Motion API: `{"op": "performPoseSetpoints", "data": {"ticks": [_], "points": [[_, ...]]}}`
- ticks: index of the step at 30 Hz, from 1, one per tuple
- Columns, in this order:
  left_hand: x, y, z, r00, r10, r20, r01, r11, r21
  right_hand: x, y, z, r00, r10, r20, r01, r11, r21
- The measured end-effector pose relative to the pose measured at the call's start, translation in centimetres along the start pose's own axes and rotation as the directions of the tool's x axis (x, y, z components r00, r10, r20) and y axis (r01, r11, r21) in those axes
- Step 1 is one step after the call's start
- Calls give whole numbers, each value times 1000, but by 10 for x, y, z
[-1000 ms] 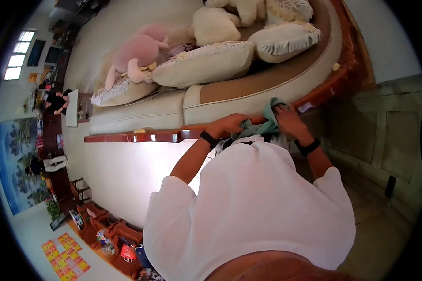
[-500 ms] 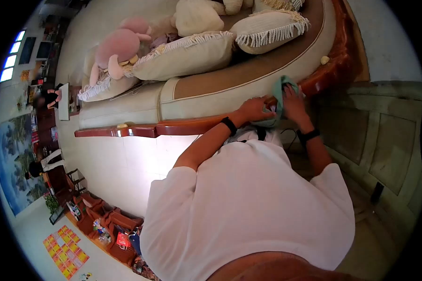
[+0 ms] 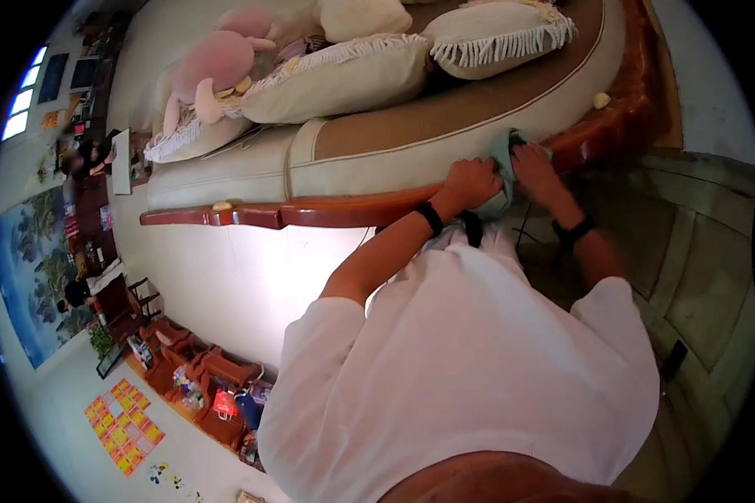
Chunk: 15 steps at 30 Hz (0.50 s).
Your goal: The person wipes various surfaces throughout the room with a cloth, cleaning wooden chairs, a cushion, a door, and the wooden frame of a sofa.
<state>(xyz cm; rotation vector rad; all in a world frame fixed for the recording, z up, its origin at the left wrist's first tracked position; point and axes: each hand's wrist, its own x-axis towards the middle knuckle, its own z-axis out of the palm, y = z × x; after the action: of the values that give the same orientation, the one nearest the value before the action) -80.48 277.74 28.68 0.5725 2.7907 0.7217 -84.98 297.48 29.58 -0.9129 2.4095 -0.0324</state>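
Note:
A green cloth (image 3: pixel 500 149) is bunched over the polished reddish-brown wooden rail (image 3: pixel 356 208) along the edge of a padded cream-and-brown sofa or bed (image 3: pixel 394 163). My left hand (image 3: pixel 473 183) is closed on the cloth's left side, with its fingertips partly hidden. From the other side, my right hand (image 3: pixel 535 172) grips the same cloth, fingers curled into its folds. Both wrists carry black bands. Part of the cloth hangs below the hands, in front of my white shirt.
Fringed cushions (image 3: pixel 335 82) and a pink plush toy (image 3: pixel 214 67) lie on the padding. A green panelled door or cabinet (image 3: pixel 688 251) stands close on my right. Carved wooden chairs (image 3: pixel 218 366) line the far left, and another person (image 3: pixel 88 159) is in the background.
The view has shifted slightly. Both hands stay at the cloth; my left hand has turned knuckles-up, and the cloth is bunched more tightly between the hands.

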Motion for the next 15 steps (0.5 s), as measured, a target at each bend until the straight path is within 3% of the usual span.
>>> {"op": "performPoseSetpoints", "data": {"ticks": [1,2,4,6,8,11,13,15], "points": [[1,-4,2,1000,23,-9,-23,1000,1,-2,3,35,947,-55,-317,28,996,-89],[6,-5,3,999,38,-26,-38,999,-3,-7,8,53,796,-146,-588,38,981,-193],[10,-2,0,996,23,-87,-26,999,-30,-13,-1,45,811,-136,-568,57,986,-156],[12,-7,0,990,12,-138,-16,1000,-26,1,-3,52,781,6,-625,-24,1000,-20],[17,-12,7,965,20,-260,-28,999,-27,9,-2,53,752,1,-659,-26,999,-27],[30,-6,-5,988,-89,-127,90,996,3,5,-5,45,771,21,-636,-64,997,-45],[37,-18,-5,994,-30,-109,41,994,103,14,-9,25,796,42,-604,-99,993,-61],[38,-42,4,996,24,-87,-5,977,212,27,-16,5,893,199,-404,-203,979,33]]}}
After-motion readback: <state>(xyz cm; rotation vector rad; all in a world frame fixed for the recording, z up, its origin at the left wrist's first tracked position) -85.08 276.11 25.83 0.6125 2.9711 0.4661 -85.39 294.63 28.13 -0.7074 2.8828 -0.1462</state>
